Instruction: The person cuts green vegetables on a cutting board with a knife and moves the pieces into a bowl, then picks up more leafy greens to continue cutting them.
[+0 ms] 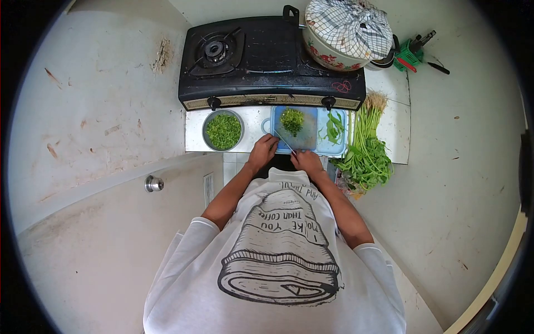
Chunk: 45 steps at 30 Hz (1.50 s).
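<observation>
A knife [285, 142] is in my right hand [307, 161], its fingers wrapped round the handle at the board's near edge. The blade slants up and left over the blue cutting board [308, 140]. My left hand [263, 150] is at the board's left edge near the blade tip, fingers curled together; what they hold, if anything, is too small to make out. A small pile of chopped greens [292, 121] lies on the board beyond the blade. Several loose green leaves [334, 128] rest on its right side. Left of the board, a grey bowl [205, 140] contains finely chopped greens [223, 131].
A black two-burner gas stove [270, 50] stands behind the board, with a cloth-covered pot [334, 57] on its right burner. A large bunch of leafy stems [367, 139] lies right of the board. A green basket [410, 55] of utensils is farther right. A door knob [154, 183] is at left.
</observation>
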Each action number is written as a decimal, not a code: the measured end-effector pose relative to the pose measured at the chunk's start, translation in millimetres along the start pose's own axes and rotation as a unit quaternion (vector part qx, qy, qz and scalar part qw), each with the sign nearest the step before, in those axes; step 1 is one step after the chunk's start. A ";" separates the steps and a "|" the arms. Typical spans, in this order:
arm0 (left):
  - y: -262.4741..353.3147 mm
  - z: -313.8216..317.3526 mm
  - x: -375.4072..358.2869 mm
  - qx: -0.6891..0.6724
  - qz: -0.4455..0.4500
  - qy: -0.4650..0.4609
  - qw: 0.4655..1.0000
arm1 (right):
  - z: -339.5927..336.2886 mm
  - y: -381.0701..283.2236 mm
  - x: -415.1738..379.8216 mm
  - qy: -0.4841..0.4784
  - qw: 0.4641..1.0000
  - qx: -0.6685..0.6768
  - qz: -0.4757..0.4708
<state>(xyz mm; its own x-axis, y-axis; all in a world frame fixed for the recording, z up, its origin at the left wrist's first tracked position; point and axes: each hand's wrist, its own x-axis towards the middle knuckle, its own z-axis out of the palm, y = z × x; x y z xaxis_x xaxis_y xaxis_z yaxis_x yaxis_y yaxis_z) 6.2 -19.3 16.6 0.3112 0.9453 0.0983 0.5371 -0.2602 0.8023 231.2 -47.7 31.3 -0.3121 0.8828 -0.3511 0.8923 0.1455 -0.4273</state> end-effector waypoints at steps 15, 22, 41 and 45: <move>-1.6 -0.1 0.1 -0.002 -0.001 -0.001 1.000 | 6.8 3.1 13.1 0.029 0.999 0.012 -0.011; -1.9 -1.2 1.5 0.003 -0.006 -0.004 1.000 | -7.4 -8.1 2.5 -0.020 1.000 0.000 0.001; 1.2 1.7 12.8 0.037 -0.015 -0.009 0.999 | -10.4 6.6 11.4 -0.003 1.000 0.003 0.030; 4.8 0.4 13.7 0.032 -0.013 -0.006 0.999 | -8.0 5.1 10.8 0.013 1.000 0.003 0.011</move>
<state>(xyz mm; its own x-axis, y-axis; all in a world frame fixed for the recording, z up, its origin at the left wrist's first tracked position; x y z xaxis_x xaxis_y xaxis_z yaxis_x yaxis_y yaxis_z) 13.4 -7.6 21.6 0.3064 0.9493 0.0710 0.5938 -0.2489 0.7652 235.0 -33.9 32.0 -0.2840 0.8968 -0.3392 0.8972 0.1237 -0.4240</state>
